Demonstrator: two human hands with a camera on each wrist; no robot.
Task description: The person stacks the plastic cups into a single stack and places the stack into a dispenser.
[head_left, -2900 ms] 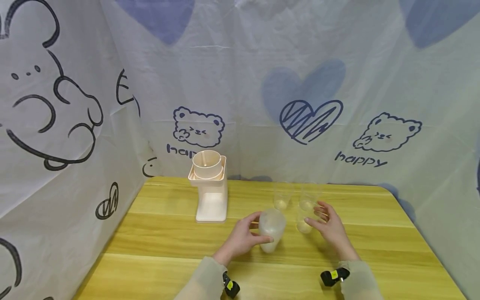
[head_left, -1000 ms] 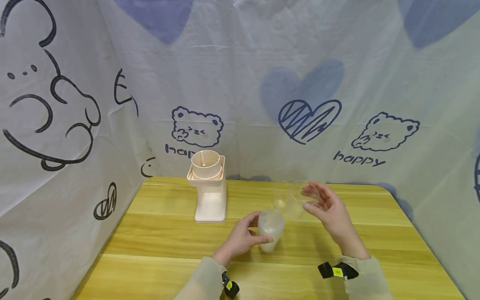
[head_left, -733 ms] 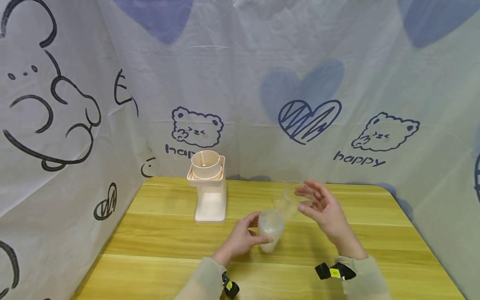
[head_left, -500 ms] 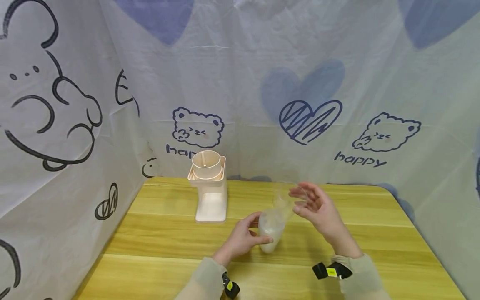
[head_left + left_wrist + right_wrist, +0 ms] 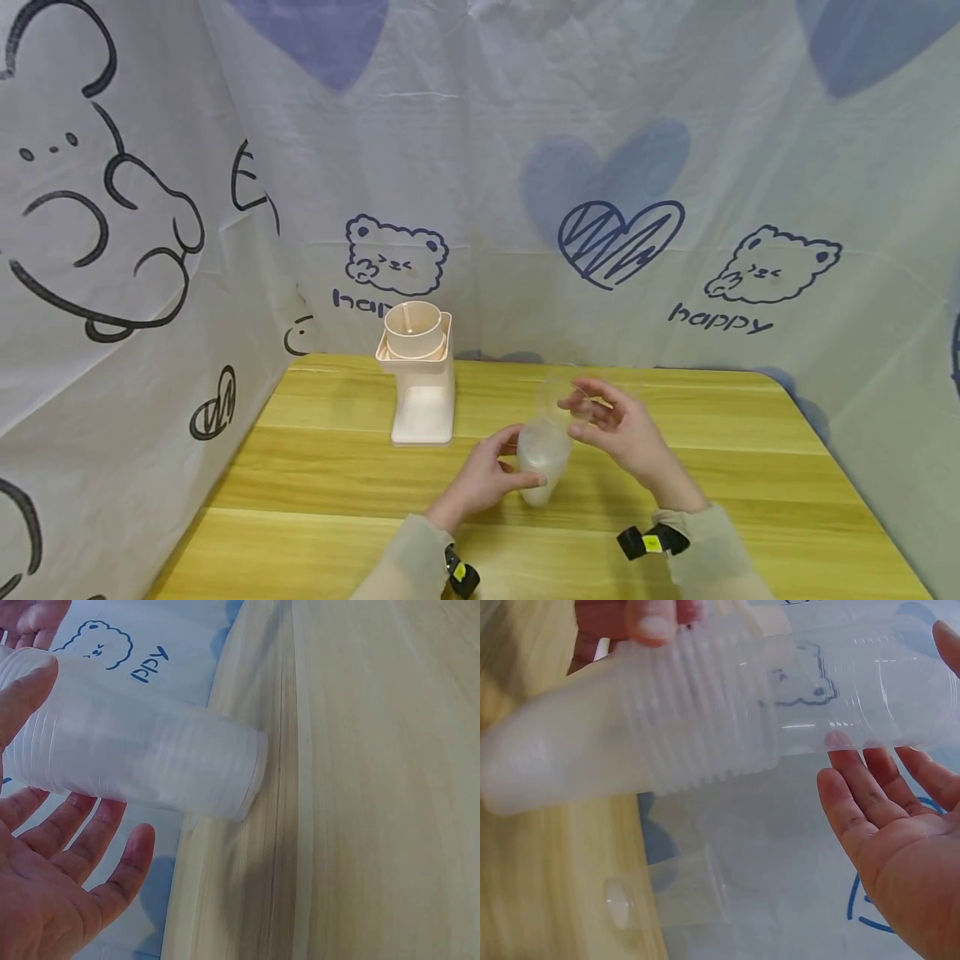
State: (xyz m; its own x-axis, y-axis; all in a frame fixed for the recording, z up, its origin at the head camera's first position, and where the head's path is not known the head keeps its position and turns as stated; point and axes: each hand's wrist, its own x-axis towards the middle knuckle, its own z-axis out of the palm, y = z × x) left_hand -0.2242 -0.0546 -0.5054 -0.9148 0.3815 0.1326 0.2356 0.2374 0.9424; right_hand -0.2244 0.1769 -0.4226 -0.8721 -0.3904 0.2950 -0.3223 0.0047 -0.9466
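My left hand (image 5: 487, 475) grips a stack of clear plastic cups (image 5: 543, 462) near its rims. In the left wrist view the stack (image 5: 157, 742) lies across the picture, thumb on one side and fingers on the other. My right hand (image 5: 622, 437) holds a single clear cup between thumb and fingers; this plastic cup (image 5: 802, 724) has its lower end inside the stack's mouth in the right wrist view. Another clear cup (image 5: 679, 892) stands apart on the table behind; in the head view it is hard to make out.
A cream-coloured stand (image 5: 423, 417) with a round open top is on the wooden table (image 5: 322, 483), left of my hands. A white printed cloth (image 5: 495, 167) hangs behind the table and along its sides.
My right hand has lifted a single cup off the table and carried it left to the stack, bringing its lower end into the stack's mouth. The left hand keeps its hold in place.
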